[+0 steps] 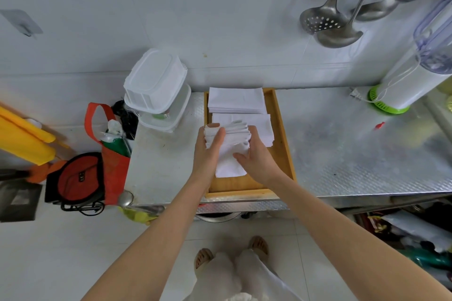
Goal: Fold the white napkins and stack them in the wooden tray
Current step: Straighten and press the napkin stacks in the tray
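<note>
Gripping a bundle of white napkins (pixel 228 140) over the wooden tray (pixel 281 149), we clasp it with left hand (pixel 208 151) and right hand (pixel 256 156); folded stacks (pixel 236 102) lie at twelve o'clock.

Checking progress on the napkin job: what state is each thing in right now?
Wooden tray: holds two folded stacks.
Far napkin stack: folded, flat.
Near napkin stack: folded, partly covered.
Napkin bundle: held above the tray.
Left hand: gripping.
Right hand: gripping.
</note>
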`<state>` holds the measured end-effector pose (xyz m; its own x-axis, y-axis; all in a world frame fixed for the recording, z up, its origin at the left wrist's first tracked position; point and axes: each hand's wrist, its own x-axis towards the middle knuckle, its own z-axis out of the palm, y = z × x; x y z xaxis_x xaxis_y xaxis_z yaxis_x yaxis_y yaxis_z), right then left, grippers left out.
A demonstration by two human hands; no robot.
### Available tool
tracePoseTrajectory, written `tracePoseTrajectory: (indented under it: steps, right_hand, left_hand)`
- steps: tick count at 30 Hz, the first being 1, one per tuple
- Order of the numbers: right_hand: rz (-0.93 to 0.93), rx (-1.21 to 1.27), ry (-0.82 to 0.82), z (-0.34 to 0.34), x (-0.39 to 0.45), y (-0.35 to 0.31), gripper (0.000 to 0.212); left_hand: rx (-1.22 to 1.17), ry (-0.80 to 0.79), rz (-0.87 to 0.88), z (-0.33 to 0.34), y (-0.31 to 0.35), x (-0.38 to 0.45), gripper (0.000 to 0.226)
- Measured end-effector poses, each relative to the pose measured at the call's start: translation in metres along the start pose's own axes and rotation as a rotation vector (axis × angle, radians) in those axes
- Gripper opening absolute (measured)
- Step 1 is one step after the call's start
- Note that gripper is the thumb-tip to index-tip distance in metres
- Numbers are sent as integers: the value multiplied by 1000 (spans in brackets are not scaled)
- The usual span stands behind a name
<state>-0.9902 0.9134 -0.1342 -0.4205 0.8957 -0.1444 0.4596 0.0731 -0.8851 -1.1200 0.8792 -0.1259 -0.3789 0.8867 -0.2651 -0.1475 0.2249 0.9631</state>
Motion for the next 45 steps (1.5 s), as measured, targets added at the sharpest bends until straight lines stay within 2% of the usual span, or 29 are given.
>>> tracePoseTrajectory:
  steps: [3,7,10,14,18,20,22,28,31,33,36,38,40,42,43,45]
  right_hand:
    - [34,100,5,11,-3,6,76]
    - [33,234,46,17,-1,9,88]
    - [21,229,50,12,-1,13,98]
    - [-11,167,29,9,-1,15,95]
    - [-19,114,50,2,3,17,98]
    - [-35,68,41,0,3,18,93]
    - [-56,38,57,-2,1,18,84]
    - [28,174,67,-21,-9,18,60]
    - [-43,198,33,-34,-5,11,61]
    - [-119,90,-11,-39,-1,7,66]
    - [-187,-147,14,-42,3,5,57]
    - [-201,-216,40,-44,7,4,42]
    - [-161,-179,53,-45,10,5,34]
    - [-111,-87,67,-47,12,4,31]
    - [-83,-41,73,-48,12,3,31]
    - [-31,54,95,-52,12,2,30]
  left_hand:
    - [-38,62,-14,7,3,3,36]
    - [-100,45,-65,15,10,5,31]
    - [-74,28,-20,15,9,3,30]
    - [-52,-3,4,16,5,4,25]
    - [-31,-79,51,22,4,0,36]
    - [-39,-80,69,24,5,-1,43]
    - [-78,-72,87,22,6,-2,40]
    - [-18,-52,47,20,2,-6,29]
    - [53,-34,26,23,3,-2,26]
    - [97,-32,17,24,3,-2,32]
    - [181,-134,-5,25,3,-5,45]
    - [51,-227,-38,23,5,-9,55]
    - [-32,-312,-74,16,0,-9,58]
    - [121,-389,-83,8,-6,-11,41]
    - [251,-412,-75,4,-13,-10,42]
    - [414,-441,-59,-3,-24,-9,60]
